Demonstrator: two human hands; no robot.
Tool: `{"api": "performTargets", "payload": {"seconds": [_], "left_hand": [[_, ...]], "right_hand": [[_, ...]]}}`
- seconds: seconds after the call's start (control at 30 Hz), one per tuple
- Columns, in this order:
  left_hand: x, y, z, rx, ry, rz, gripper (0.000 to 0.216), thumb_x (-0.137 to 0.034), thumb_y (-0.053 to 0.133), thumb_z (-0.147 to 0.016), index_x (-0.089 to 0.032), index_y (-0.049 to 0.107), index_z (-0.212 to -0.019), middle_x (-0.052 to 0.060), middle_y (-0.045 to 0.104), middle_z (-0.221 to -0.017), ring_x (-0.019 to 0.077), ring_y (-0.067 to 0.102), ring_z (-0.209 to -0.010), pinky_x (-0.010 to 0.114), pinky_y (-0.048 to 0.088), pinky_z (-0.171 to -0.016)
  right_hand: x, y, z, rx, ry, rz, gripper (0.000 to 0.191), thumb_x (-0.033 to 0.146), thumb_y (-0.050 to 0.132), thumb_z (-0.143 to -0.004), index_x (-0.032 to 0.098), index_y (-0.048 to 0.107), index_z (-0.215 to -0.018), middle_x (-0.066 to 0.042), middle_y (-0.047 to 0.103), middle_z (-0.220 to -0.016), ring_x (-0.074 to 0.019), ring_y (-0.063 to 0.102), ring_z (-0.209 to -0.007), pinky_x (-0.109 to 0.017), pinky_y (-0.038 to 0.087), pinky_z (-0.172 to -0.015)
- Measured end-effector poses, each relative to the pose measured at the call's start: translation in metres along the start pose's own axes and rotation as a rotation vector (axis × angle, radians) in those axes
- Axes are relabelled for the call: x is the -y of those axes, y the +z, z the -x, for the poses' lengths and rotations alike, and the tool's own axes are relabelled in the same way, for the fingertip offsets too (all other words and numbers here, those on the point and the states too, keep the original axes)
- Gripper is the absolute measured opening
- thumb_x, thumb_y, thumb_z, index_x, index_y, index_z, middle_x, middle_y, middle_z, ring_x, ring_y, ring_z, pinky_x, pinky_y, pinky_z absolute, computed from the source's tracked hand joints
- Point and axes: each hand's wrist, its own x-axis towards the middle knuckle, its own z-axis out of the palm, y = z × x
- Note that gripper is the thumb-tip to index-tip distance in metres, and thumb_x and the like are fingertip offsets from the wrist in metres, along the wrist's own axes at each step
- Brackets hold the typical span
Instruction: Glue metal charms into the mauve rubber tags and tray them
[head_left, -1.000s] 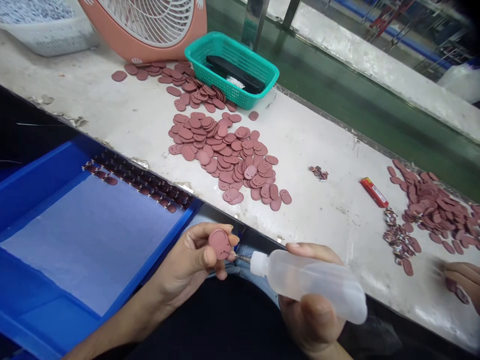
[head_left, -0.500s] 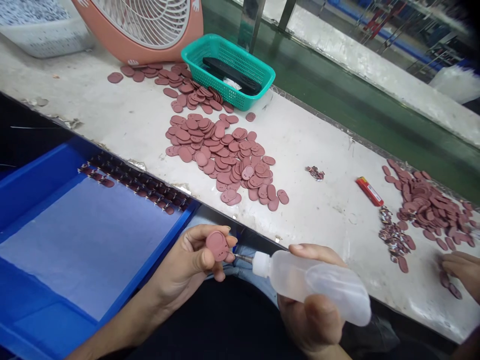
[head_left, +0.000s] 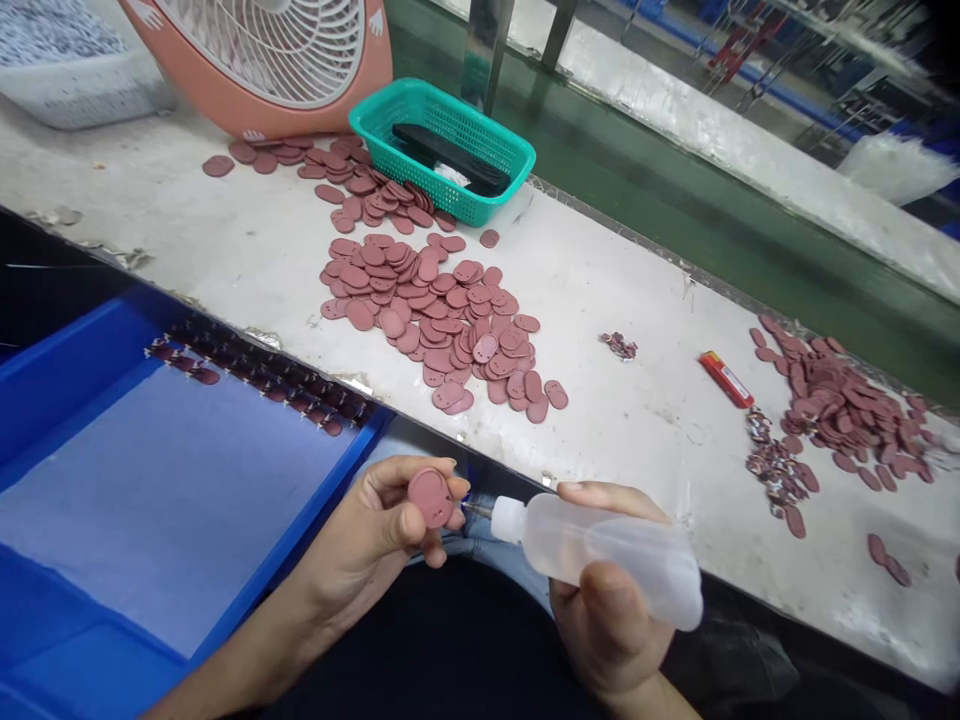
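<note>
Between the thumb and fingers of my left hand [head_left: 382, 525] is a reddish-brown oval piece [head_left: 430, 498] with small holes near one edge. My right hand [head_left: 611, 600] is wrapped round a translucent squeeze bottle [head_left: 607, 550] with a white cap. Its thin metal nozzle [head_left: 478, 509] points left at the piece's holed edge; whether it touches cannot be made out. Beyond my hands, a large pile of similar oval pieces [head_left: 442, 320] lies on the white table [head_left: 615, 430].
At left, a blue tray [head_left: 255, 590] holds rows of assembled pieces [head_left: 262, 375] on a pale sheet. A green basket [head_left: 480, 210], pink fan [head_left: 225, 100] and white basket [head_left: 97, 90] stand behind. A red-and-white packet [head_left: 727, 380], small shiny parts [head_left: 780, 470] and another pile [head_left: 847, 400] lie right.
My right hand and the bottle have shifted slightly left, while my left hand keeps its grip on the piece. Another person's hand at the far right has mostly left the view.
</note>
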Motion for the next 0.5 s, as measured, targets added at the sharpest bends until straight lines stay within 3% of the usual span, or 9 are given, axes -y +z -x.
{"api": "performTargets", "payload": {"seconds": [0.13,0.23,0.3,0.4,0.5], "left_hand": [[-0.001,0.002,0.001,-0.060,-0.028,-0.033,0.037,-0.042,0.100,-0.055,-0.027,0.085,-0.085,0.003,0.081,-0.083,0.0140,0.071,-0.062,0.014,0.056,-0.046],[-0.005,0.006,0.003,-0.206,-0.018,-0.070,0.045,-0.046,0.101,-0.048,-0.025,0.084,-0.083,0.004,0.080,-0.081,0.0145,0.069,-0.062,0.014,0.053,-0.044],[-0.008,0.007,0.002,-0.303,0.023,-0.080,0.044,-0.045,0.102,-0.048,-0.025,0.084,-0.083,0.002,0.080,-0.080,0.0135,0.068,-0.062,0.012,0.052,-0.044],[-0.012,0.002,-0.004,-0.336,0.067,-0.068,0.040,-0.037,0.102,-0.048,-0.027,0.083,-0.082,-0.002,0.080,-0.078,0.0116,0.065,-0.058,0.011,0.050,-0.041],[-0.015,-0.006,-0.011,-0.340,0.068,-0.074,0.043,-0.038,0.103,-0.043,-0.029,0.083,-0.080,-0.004,0.081,-0.076,0.0121,0.064,-0.055,0.011,0.050,-0.038]], "right_hand": [[-0.002,0.002,0.000,-0.040,0.096,-0.083,0.028,0.045,0.069,-0.090,0.025,0.070,-0.110,-0.002,0.067,-0.075,-0.0133,0.055,-0.048,-0.025,0.042,-0.039],[-0.002,0.000,-0.014,-0.039,0.228,-0.338,0.048,0.065,0.063,-0.086,0.025,0.066,-0.111,0.002,0.059,-0.062,-0.0101,0.044,-0.037,-0.021,0.034,-0.032],[-0.003,-0.006,-0.030,-0.019,0.330,-0.524,0.058,0.077,0.048,-0.087,0.026,0.063,-0.110,0.004,0.055,-0.057,-0.0109,0.045,-0.036,-0.020,0.037,-0.031],[-0.011,-0.021,-0.060,0.002,0.398,-0.523,0.041,0.062,0.052,-0.089,0.032,0.055,-0.117,0.001,0.068,-0.076,-0.0153,0.066,-0.058,-0.026,0.056,-0.051],[-0.030,-0.034,-0.087,0.034,0.277,-0.125,0.056,0.042,0.062,-0.082,0.034,0.041,-0.133,-0.005,0.071,-0.116,-0.0225,0.072,-0.101,-0.041,0.060,-0.087]]}}
